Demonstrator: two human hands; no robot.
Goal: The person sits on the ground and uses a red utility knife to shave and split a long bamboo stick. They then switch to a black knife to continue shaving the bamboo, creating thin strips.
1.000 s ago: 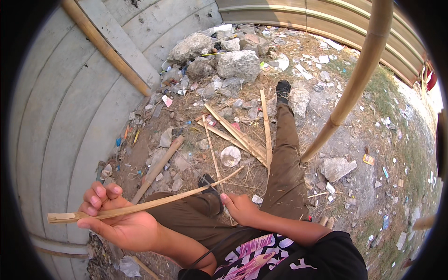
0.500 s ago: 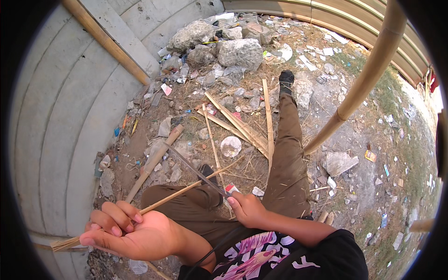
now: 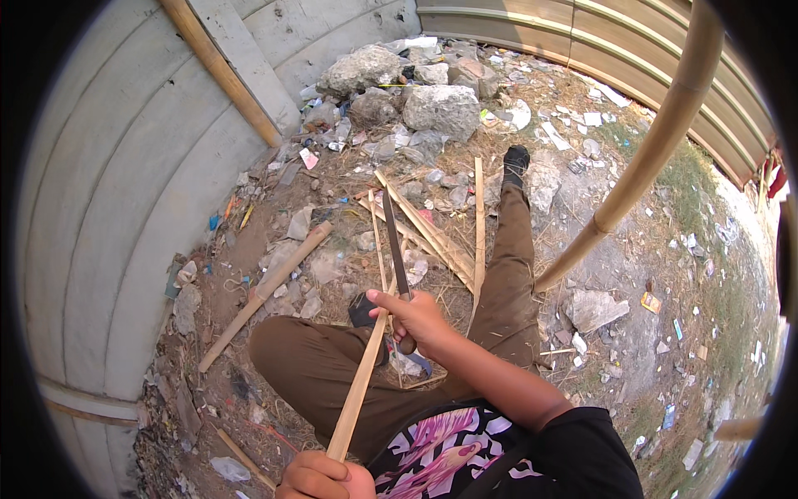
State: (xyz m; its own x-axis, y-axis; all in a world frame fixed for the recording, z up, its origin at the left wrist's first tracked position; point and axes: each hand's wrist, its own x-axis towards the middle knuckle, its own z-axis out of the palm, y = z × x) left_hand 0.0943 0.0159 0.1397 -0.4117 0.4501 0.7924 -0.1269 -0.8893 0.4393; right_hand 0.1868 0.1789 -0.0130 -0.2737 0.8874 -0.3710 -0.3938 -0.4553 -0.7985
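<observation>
My left hand (image 3: pixel 322 479), at the lower edge close to my body, is closed around the near end of a pale bamboo strip (image 3: pixel 357 395). The strip slants up and away to my right hand (image 3: pixel 422 320), whose thumb rests against it. That same hand grips the dark handle of a long knife (image 3: pixel 396 237). Its narrow dark blade points away from me, almost upright in the picture. Split bamboo pieces (image 3: pixel 440 241) lie on the ground beyond the blade, between my legs.
A thicker bamboo piece (image 3: pixel 266 295) lies left of my bent knee. An upright bamboo pole (image 3: pixel 615 204) stands to the right of my outstretched leg. Concrete chunks (image 3: pixel 440 112) and litter lie ahead, by a grey wall (image 3: pixel 125 166) and a corrugated metal fence (image 3: pixel 615 37).
My left hand has come down and right, toward my body, turning palm-down with the bamboo strip. The knife blade has swung from pointing up-left to nearly straight ahead. My right thumb now meets the strip.
</observation>
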